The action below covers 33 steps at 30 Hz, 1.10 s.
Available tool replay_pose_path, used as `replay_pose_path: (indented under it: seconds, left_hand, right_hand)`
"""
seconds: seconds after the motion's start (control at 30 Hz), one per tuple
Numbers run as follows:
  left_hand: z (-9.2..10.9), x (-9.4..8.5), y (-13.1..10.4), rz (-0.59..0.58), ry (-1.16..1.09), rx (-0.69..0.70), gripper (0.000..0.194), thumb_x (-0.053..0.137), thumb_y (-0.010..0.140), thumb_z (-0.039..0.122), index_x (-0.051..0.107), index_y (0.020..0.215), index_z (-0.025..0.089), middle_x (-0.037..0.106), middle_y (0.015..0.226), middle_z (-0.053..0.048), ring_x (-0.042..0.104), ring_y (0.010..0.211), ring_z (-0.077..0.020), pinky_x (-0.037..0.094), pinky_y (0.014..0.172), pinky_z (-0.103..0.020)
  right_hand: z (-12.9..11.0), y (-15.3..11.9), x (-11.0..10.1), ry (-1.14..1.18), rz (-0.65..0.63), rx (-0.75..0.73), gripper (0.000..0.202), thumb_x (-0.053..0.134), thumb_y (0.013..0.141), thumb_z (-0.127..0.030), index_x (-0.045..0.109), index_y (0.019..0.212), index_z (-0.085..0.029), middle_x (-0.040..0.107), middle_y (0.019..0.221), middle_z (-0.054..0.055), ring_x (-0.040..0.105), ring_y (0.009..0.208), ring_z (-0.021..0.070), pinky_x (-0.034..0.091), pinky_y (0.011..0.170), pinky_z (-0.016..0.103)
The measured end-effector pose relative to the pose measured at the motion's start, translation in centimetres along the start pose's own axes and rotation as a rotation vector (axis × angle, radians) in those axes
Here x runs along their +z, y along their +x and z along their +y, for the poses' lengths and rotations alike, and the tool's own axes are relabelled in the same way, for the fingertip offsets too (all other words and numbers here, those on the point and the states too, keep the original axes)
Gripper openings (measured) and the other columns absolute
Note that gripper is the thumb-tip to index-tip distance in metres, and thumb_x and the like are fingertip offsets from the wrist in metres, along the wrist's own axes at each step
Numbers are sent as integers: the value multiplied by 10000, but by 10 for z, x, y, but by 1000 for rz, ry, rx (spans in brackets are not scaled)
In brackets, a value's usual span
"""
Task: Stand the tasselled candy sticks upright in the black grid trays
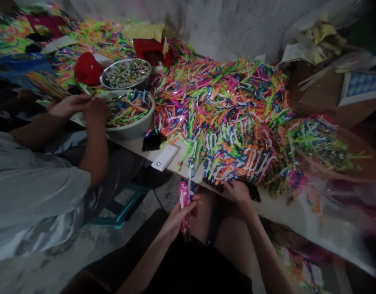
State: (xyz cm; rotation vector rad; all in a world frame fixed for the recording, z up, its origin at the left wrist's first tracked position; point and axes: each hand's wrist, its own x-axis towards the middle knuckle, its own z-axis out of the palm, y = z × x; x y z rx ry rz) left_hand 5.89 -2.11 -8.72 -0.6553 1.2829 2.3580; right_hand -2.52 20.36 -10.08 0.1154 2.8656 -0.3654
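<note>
My left hand [184, 210] is closed round a small bundle of slim plastic pieces [184, 195], pink and white with some dark blue. It holds them upright over my lap, just off the table edge. My right hand [239, 192] is at the table's front edge, its thumb and fingers drawn together at the lower ends of the nearest row of colourful slim pieces [231, 163]. What sits between those fingertips is too small and dark to make out. Beside that hand, a black perforated tray [254, 192] lies partly under the row.
A large heap of bright pieces [218, 94] covers the table. At left a co-worker's hands [90, 107] work over a white basin [142, 122]; a metal bowl [126, 73] stands behind. A white phone [165, 157] lies near the edge. A round basket [353, 167] and cardboard box [323, 90] are at right.
</note>
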Motion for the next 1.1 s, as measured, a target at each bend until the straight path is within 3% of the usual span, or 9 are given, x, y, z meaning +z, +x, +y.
replay_pose_path:
  seconds: [0.2,0.47,0.8,1.1]
  left_hand:
    - [1,-3,0,-8,18,28,435,801,602,333,665,957,120,716,856,-82,597,594,-104,465,563,-217]
    - [-2,-7,-3,2,6,15,452,816,574,337,671,945,123,718,857,-85,607,600,-109,465,567,-218]
    - [-7,-5,-3,1,37,12,450,807,591,342,667,960,126,716,867,-86,616,609,-121,471,570,-226]
    - [-4,2,-12,-61,40,25,435,790,626,335,661,979,117,714,850,-84,608,606,-116,470,576,-221]
  right_hand:
    - [-5,-4,6,-32,34,22,371,455,907,-447,677,926,-151,711,839,132,668,787,213,436,632,245]
    - [4,-11,17,180,142,34,409,426,898,-498,685,823,-189,713,754,68,664,714,188,407,590,230]
    - [-11,-6,2,84,-7,103,419,419,921,-440,697,825,-142,715,824,132,673,787,223,415,596,248]
    - [-18,-12,-2,87,-21,87,378,398,941,-387,676,903,-133,715,842,133,678,768,201,413,575,228]
